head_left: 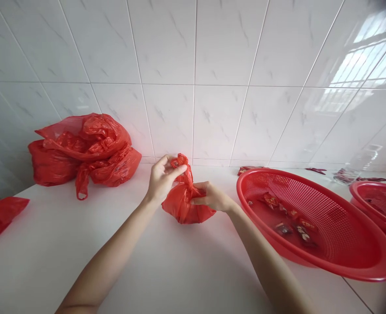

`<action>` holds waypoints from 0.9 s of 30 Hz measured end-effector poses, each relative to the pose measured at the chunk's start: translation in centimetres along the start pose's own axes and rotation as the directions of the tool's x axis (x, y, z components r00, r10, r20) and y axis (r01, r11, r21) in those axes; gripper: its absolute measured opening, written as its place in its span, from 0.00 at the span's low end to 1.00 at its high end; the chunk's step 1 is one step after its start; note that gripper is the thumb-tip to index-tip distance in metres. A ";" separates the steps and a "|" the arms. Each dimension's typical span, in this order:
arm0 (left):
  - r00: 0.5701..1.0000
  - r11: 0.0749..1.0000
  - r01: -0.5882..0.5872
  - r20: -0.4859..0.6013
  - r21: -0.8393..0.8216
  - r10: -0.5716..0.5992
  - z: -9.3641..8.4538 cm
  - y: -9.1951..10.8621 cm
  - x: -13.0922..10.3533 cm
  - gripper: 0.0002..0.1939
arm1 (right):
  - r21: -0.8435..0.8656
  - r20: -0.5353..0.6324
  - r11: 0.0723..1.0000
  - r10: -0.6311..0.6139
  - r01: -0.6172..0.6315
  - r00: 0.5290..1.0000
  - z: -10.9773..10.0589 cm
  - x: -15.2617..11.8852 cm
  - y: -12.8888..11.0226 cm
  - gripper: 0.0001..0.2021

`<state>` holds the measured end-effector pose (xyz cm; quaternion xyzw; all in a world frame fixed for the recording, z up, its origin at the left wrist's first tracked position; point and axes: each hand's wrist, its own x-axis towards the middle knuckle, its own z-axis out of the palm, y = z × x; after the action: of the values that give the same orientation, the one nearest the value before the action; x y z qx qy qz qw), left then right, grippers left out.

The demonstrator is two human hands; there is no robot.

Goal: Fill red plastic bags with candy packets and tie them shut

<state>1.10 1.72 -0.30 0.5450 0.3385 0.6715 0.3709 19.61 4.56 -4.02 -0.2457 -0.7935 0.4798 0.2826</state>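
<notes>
A small red plastic bag [188, 209], bulging at the bottom and gathered at the neck, is held in the middle over the white table. My left hand [162, 178] pinches the twisted top of the bag between thumb and fingers. Lower down, my right hand [212, 197] is closed on the bag's right side, just below the neck, with some fingertips hidden by the plastic. The contents of the bag cannot be made out.
Large red bags [88, 150] are heaped at the left against the tiled wall. Another red bag [3, 216] lies at the left edge. A red basket [350, 248] with several wrapped packets [304, 233] stands right, beside a second basket [383, 192] and a clear bottle [360, 161].
</notes>
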 end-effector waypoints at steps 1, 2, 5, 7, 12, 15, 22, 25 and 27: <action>0.999 1.000 -0.011 -0.041 -0.025 0.010 -0.3 0.0 0.4 0.13 | 0.035 0.033 0.999 0.005 -0.006 0.999 0.0 0.0 0.0 0.07; 0.997 0.998 -0.016 -0.076 -0.053 0.012 -0.7 -0.1 0.7 0.14 | 0.069 0.064 0.998 0.005 -0.009 0.998 -0.1 0.0 -0.1 0.07; 0.993 0.992 0.010 -0.116 -0.127 -0.025 -1.2 -0.3 1.4 0.15 | 0.105 0.109 0.994 -0.004 -0.007 0.994 -0.6 -0.4 -0.6 0.09; 0.996 0.990 0.040 -0.077 -0.137 -0.051 -1.0 -0.3 1.3 0.13 | 0.109 0.129 0.994 -0.006 -0.008 0.992 -0.7 -0.6 -1.1 0.12; 0.992 0.993 0.095 0.085 -0.075 -0.089 0.2 0.3 -0.1 0.11 | 0.168 0.108 0.986 -0.002 -0.017 0.994 -0.4 -0.8 -1.9 0.20; 0.989 0.993 0.102 0.117 -0.061 -0.094 0.5 0.8 -0.5 0.10 | 0.192 0.082 0.981 -0.026 0.010 0.996 0.0 -0.5 -1.7 0.19; 0.991 0.994 0.074 0.114 -0.082 -0.065 0.2 0.8 -0.3 0.12 | 0.147 -0.043 0.989 0.003 0.004 0.999 0.1 -0.5 -1.6 0.22; 0.982 0.996 0.085 0.173 -0.017 -0.080 0.0 0.8 -0.3 0.16 | 0.164 -0.065 0.986 -0.011 0.022 0.998 -0.3 -0.8 -2.1 0.21; 0.947 0.987 0.149 0.281 0.056 -0.159 -0.2 0.8 -0.3 0.20 | 0.197 -0.104 0.979 -0.037 0.057 0.994 -0.5 -1.0 -2.3 0.21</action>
<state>0.85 1.01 0.21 0.6137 0.3345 0.5495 0.4577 20.42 3.27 -1.93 -0.2208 -0.7319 0.5371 0.3564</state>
